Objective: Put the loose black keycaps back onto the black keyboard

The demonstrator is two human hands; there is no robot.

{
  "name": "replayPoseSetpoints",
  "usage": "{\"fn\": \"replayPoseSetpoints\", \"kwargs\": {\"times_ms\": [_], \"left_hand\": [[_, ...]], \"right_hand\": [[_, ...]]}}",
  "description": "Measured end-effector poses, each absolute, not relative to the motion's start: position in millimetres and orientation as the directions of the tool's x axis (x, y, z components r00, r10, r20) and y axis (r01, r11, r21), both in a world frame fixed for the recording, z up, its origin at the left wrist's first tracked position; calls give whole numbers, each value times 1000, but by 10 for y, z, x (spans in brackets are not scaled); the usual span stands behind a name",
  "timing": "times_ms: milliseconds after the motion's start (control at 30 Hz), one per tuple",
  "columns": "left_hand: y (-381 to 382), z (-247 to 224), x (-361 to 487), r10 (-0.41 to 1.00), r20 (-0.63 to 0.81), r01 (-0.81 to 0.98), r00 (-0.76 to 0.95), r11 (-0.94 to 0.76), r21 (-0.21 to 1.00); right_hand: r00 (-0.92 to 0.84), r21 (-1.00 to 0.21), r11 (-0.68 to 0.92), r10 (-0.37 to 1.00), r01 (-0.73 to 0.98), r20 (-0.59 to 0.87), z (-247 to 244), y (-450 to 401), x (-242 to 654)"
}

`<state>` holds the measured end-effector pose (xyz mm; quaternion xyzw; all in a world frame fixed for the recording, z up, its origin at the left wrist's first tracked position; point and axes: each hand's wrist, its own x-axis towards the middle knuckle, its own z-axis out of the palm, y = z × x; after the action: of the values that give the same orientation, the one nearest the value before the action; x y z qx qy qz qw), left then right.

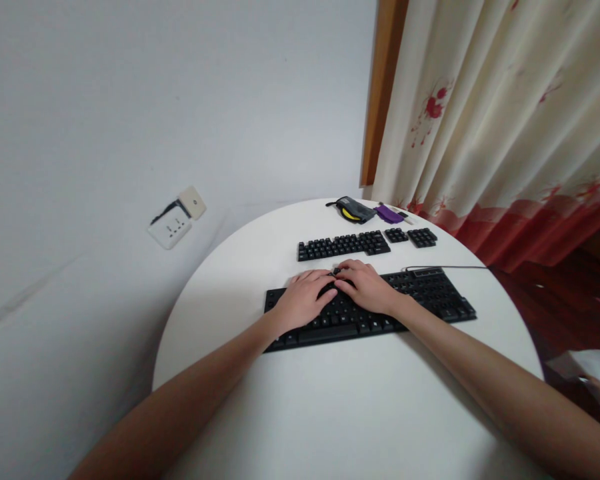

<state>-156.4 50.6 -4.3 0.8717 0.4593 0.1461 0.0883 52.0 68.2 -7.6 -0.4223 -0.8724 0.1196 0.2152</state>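
Black keyboard (pixel 350 315) on a white table (pixel 325 413) — both hands laid across it.
The left hand (pixel 305 300) and right hand (pixel 366 287) bring their curled fingers close around a small dark piece (pixel 336 271); whether either grips it, I cannot tell. Beyond lie black keycaps (pixel 343 246) in three blocks, then a gray-and-yellow pouch (pixel 357 209) — just beside a purple item (pixel 389 214).

Pale, scuffed wall (pixel 260 100) bears white socket (pixel 170 230); white rounded tabletop (pixel 330 407) near it; cream, red-hemmed floral curtain (pixel 485 127) hangs beside brown trim (pixel 384 87); dark reddish floor (pixel 555 303).
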Motion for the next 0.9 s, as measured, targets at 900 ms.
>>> {"fn": "replayPoseSetpoints", "kwargs": {"times_ms": [900], "left_hand": [[260, 242, -1468, 501, 190, 376, 844, -806, 457]], "right_hand": [[-797, -741, 501, 599, 448, -76, 600, 259, 1144]]}}
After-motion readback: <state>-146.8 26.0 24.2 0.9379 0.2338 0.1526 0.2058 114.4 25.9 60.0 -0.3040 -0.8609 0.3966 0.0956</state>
